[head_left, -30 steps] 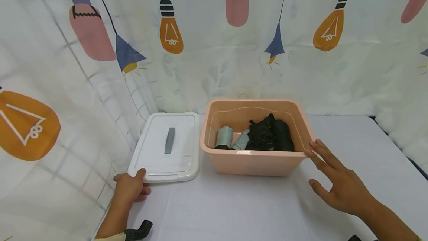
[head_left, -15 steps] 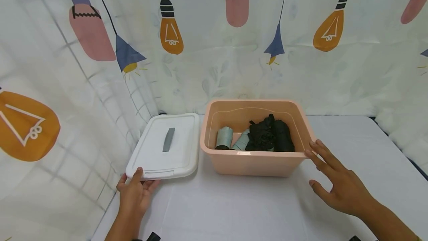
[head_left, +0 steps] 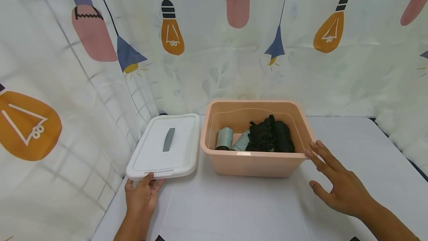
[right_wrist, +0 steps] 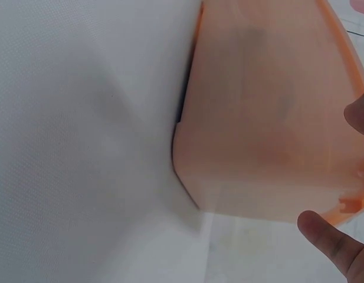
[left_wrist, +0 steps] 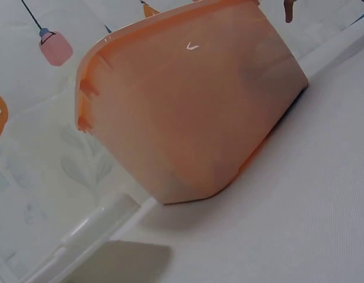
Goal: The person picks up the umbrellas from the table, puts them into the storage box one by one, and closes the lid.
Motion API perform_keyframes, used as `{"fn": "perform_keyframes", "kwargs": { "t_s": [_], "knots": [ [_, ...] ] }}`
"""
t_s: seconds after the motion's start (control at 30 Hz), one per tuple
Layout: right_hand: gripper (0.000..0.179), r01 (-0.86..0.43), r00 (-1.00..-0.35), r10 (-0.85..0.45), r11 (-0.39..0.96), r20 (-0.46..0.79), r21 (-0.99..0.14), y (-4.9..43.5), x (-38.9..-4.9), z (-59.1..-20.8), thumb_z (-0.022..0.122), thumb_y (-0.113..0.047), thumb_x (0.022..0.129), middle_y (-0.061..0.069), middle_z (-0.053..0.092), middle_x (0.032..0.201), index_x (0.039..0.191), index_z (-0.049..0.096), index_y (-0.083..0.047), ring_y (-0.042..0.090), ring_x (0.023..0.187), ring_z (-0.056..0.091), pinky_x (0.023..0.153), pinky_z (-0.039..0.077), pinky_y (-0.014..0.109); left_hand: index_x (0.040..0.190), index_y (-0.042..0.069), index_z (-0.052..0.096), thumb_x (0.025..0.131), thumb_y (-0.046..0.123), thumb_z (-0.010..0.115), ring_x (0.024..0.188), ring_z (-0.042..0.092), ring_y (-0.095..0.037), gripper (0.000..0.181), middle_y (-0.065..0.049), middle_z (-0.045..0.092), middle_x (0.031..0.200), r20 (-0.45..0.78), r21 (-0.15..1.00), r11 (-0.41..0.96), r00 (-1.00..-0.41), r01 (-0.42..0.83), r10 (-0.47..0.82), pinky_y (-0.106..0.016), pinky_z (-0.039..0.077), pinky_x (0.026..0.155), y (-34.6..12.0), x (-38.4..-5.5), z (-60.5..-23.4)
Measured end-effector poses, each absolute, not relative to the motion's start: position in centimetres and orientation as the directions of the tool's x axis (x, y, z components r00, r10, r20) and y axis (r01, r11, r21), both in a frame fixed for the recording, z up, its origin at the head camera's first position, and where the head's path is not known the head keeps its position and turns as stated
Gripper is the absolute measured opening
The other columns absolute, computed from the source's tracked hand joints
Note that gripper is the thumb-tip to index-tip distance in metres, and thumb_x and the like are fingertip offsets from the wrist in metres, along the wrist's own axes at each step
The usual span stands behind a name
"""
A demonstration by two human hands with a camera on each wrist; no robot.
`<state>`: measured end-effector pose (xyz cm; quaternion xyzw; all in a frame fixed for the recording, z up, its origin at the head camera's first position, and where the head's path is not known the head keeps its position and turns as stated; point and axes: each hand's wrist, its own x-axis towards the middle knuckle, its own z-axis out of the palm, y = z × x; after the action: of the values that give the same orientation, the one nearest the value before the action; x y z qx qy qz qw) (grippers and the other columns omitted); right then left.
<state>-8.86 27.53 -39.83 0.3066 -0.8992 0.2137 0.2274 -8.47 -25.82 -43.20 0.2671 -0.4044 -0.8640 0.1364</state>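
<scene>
A white lid (head_left: pixel 157 144) with a grey handle (head_left: pixel 168 139) lies to the left of a peach plastic bin (head_left: pixel 252 164). My left hand (head_left: pixel 142 198) holds the lid at its near edge, the thumb over the rim and other fingers partly hidden below it. Inside the bin are pale blue-green rolls (head_left: pixel 224 137), a crumpled black bundle (head_left: pixel 262 135) and a black roll (head_left: pixel 283 137). My right hand (head_left: pixel 344 187) has its fingers spread, fingertips right at the bin's near right corner. In the right wrist view, fingers (right_wrist: pixel 335 242) show beside the bin's rim.
A white cloth covers the table (head_left: pixel 240 211). Behind and to the left hangs a pale curtain (head_left: pixel 214 66) printed with lamps and bulbs. The bin stands near the back edge, close to the curtain.
My left hand has shifted right along the lid's near edge and turned, and the lid has slid slightly. My right hand and the bin keep their places.
</scene>
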Motion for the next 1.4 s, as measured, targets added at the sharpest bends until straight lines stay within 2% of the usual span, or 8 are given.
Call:
{"fn": "perform_keyframes", "kwargs": {
  "t_s": [0.17, 0.37, 0.63, 0.93, 1.0, 1.23, 1.3, 1.4],
  "knots": [
    [0.074, -0.649, -0.703, -0.456, 0.725, 0.546, -0.229, 27.49, -8.91, -39.79, 0.039, -0.060, 0.103, 0.012, 0.034, 0.163, 0.153, 0.047, -0.007, 0.023, 0.153, 0.024, 0.042, 0.028, 0.011, 0.154, 0.044, 0.001, 0.106, -0.004, 0.041, 0.145, 0.037, -0.036, 0.079, -0.007, 0.030, 0.152, -0.337, 0.736, -0.675, -0.841, 0.044, -0.422, -0.052, 0.043, 0.103, -25.62, -8.42, -43.32],
    [0.073, -0.656, -0.691, -0.466, 0.725, 0.553, -0.208, 27.49, -9.01, -39.69, 0.039, -0.059, 0.103, 0.012, 0.033, 0.163, 0.154, 0.046, -0.008, 0.021, 0.154, 0.022, 0.043, 0.029, 0.011, 0.150, 0.049, 0.000, 0.109, 0.002, 0.040, 0.134, 0.052, -0.028, 0.074, -0.008, 0.033, 0.154, -0.330, 0.718, -0.694, -0.852, 0.052, -0.406, -0.051, 0.045, 0.101, -25.59, -8.43, -43.36],
    [0.073, -0.661, -0.689, -0.466, 0.718, 0.556, -0.217, 27.54, -9.00, -39.77, 0.040, -0.060, 0.103, 0.012, 0.034, 0.163, 0.154, 0.047, -0.007, 0.021, 0.154, 0.022, 0.043, 0.029, 0.010, 0.151, 0.043, 0.003, 0.107, 0.004, 0.048, 0.119, 0.063, -0.024, 0.075, -0.008, 0.038, 0.151, -0.292, 0.687, -0.717, -0.858, 0.119, -0.422, -0.049, 0.048, 0.097, -25.71, -8.36, -43.34],
    [0.074, -0.662, -0.691, -0.460, 0.712, 0.558, -0.232, 27.61, -8.97, -39.99, 0.040, -0.060, 0.103, 0.013, 0.033, 0.163, 0.153, 0.047, -0.007, 0.022, 0.153, 0.023, 0.043, 0.031, 0.011, 0.147, 0.029, 0.016, 0.103, -0.004, 0.054, 0.107, 0.069, -0.030, 0.067, -0.009, 0.063, 0.126, -0.245, 0.605, -0.769, -0.871, 0.206, -0.426, -0.050, 0.055, 0.085, -25.91, -8.46, -43.50],
    [0.073, -0.667, -0.688, -0.459, 0.704, 0.562, -0.242, 27.65, -8.98, -40.03, 0.042, -0.059, 0.103, 0.013, 0.033, 0.163, 0.153, 0.047, -0.006, 0.020, 0.153, 0.023, 0.043, 0.032, 0.011, 0.147, 0.029, 0.017, 0.102, -0.004, 0.054, 0.107, 0.069, -0.031, 0.066, -0.009, 0.064, 0.123, -0.240, 0.595, -0.775, -0.873, 0.214, -0.425, -0.050, 0.055, 0.085, -25.93, -8.44, -43.45],
    [0.072, -0.660, -0.703, -0.451, 0.701, 0.550, -0.270, 27.71, -8.93, -40.19, 0.043, -0.056, 0.102, 0.013, 0.032, 0.164, 0.154, 0.046, -0.006, -0.006, 0.145, 0.028, 0.043, 0.033, 0.011, 0.141, 0.026, 0.022, 0.102, -0.007, 0.053, 0.109, 0.068, -0.033, 0.061, -0.011, 0.063, 0.127, -0.217, 0.577, -0.782, -0.878, 0.238, -0.427, -0.053, 0.052, 0.087, -25.91, -8.31, -43.26],
    [0.072, -0.659, -0.706, -0.448, 0.700, 0.548, -0.276, 27.69, -8.92, -40.19, 0.043, -0.056, 0.102, 0.013, 0.032, 0.164, 0.154, 0.046, -0.006, -0.003, 0.146, 0.028, 0.044, 0.034, 0.011, 0.140, 0.026, 0.022, 0.102, -0.007, 0.052, 0.110, 0.067, -0.033, 0.059, -0.012, 0.061, 0.128, -0.216, 0.582, -0.777, -0.876, 0.238, -0.431, -0.053, 0.051, 0.088, -25.89, -8.31, -43.17],
    [0.070, -0.656, -0.712, -0.447, 0.699, 0.542, -0.285, 27.67, -8.91, -40.11, 0.046, -0.053, 0.101, 0.013, 0.032, 0.164, 0.154, 0.047, -0.006, -0.006, 0.144, 0.029, 0.044, 0.035, 0.011, 0.140, 0.026, 0.022, 0.103, -0.007, 0.051, 0.109, 0.067, -0.033, 0.057, -0.013, 0.061, 0.128, -0.218, 0.581, -0.778, -0.875, 0.240, -0.433, -0.053, 0.051, 0.088, -25.89, -8.28, -43.01]
  ]
}}
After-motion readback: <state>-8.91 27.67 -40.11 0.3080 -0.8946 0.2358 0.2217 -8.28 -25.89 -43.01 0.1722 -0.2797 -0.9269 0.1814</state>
